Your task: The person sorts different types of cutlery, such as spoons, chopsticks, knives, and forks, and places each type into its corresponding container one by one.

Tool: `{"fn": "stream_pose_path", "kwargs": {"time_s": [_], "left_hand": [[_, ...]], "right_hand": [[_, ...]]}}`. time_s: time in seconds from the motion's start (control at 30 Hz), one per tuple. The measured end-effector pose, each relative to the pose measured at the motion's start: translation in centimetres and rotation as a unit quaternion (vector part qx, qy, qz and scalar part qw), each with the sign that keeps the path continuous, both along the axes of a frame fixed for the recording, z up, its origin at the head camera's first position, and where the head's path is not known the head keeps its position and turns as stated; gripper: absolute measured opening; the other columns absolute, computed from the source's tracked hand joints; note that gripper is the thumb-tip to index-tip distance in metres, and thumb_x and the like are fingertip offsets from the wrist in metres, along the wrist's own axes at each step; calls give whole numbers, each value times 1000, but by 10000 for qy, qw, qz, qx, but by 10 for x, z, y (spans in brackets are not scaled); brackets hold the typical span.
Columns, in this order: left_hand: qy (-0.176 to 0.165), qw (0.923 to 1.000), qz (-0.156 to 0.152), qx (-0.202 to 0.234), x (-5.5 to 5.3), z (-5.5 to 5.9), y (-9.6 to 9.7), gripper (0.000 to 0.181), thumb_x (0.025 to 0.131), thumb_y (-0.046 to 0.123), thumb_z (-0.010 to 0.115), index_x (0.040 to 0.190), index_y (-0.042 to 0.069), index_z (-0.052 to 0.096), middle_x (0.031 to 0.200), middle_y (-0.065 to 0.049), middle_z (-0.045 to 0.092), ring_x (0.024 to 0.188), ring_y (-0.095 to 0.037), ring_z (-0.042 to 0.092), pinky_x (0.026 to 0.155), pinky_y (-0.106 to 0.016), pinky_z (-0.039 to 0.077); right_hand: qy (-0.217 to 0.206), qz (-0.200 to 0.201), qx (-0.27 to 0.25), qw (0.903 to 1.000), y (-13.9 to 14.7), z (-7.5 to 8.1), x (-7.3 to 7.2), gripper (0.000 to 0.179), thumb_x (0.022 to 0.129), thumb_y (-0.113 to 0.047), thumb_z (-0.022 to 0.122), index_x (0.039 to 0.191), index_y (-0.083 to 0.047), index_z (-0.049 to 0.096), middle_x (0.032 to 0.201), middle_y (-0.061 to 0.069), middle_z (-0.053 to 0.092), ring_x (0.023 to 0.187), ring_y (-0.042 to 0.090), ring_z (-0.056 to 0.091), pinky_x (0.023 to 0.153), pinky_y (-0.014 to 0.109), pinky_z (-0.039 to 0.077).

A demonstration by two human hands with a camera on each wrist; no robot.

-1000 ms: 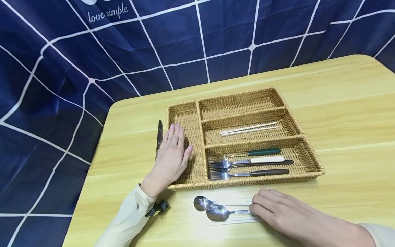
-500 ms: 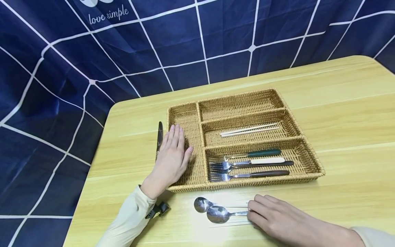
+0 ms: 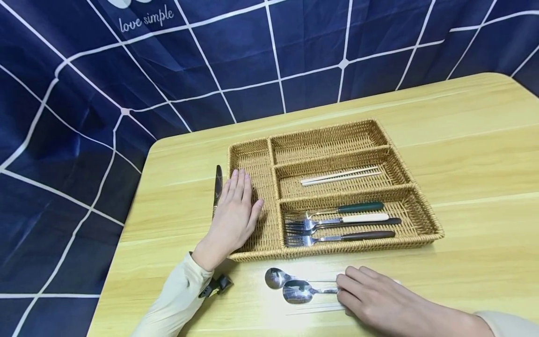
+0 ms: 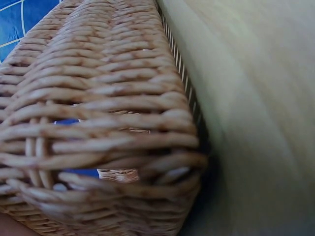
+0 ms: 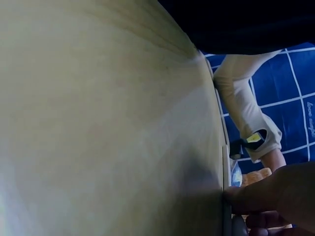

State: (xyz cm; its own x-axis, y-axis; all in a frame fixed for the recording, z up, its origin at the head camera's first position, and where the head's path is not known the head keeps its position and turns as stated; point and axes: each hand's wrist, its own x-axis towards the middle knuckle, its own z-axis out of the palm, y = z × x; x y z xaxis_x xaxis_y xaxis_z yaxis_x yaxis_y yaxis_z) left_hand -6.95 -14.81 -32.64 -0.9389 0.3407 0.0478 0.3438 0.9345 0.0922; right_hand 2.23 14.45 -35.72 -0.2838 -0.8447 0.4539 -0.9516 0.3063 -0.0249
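Blue gridded cloth [image 3: 311,51] behind pale wood table [image 3: 471,154]. On it, divided wicker tray [image 3: 353,250]. Left hand [image 3: 233,213] straight-fingered, over tray's left wall. Right hand [image 3: 375,295] before tray, fingers bent over spoon handles; pinching or merely touching, cannot tell. In near compartment, forks [image 3: 365,218]. Outside tray, left, knife [image 3: 217,185]. Just before tray, two spoons [image 3: 297,292], bowls leftward. In middle compartment, chopsticks [image 3: 341,179].

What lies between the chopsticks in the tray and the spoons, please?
The head view shows, from far to near: a woven divider, the forks, the front wall of the tray, then a strip of bare table.
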Motion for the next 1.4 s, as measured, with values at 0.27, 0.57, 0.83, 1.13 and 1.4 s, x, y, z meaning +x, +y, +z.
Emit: {"fn": "stream_pose_path", "kwargs": {"time_s": [0.27,0.57,0.83,1.13,1.4], "left_hand": [[-1,10000,0,-44,0,0,0,64,105,34,32,147,-13,20,153,-31,18,145,-39,10,119,-48,12],[-35,9999,-10,-97,0,0,0,65,105,35,34,147,-13,20,154,-30,15,145,-40,11,119,-48,11],[-51,10000,-22,-81,0,0,0,64,105,34,35,146,-13,22,153,-30,15,145,-40,12,119,-48,11],[-112,9999,-13,-83,0,0,-1,64,105,34,34,146,-13,21,153,-29,13,145,-39,10,119,-48,10],[-6,10000,-27,-44,0,0,-1,64,104,33,36,146,-14,23,153,-31,17,145,-40,12,119,-48,12]], "right_hand": [[-42,-86,90,9999,-4,-1,0,44,106,-18,19,72,-15,48,80,-5,39,71,10,29,59,21,27],[-47,-330,178,9993,-6,-5,1,42,106,-27,22,77,-13,49,76,-4,37,69,11,29,56,21,27],[50,-450,46,9990,-9,-4,3,42,105,-20,18,77,-13,49,74,-4,37,67,12,29,57,23,27],[-22,-268,-136,9995,-10,4,3,41,104,-17,20,70,-16,43,74,-6,33,67,10,24,58,19,22],[65,-406,-9,9992,-5,13,0,40,105,-16,18,84,-11,52,81,-4,43,72,11,38,61,24,37]]}}
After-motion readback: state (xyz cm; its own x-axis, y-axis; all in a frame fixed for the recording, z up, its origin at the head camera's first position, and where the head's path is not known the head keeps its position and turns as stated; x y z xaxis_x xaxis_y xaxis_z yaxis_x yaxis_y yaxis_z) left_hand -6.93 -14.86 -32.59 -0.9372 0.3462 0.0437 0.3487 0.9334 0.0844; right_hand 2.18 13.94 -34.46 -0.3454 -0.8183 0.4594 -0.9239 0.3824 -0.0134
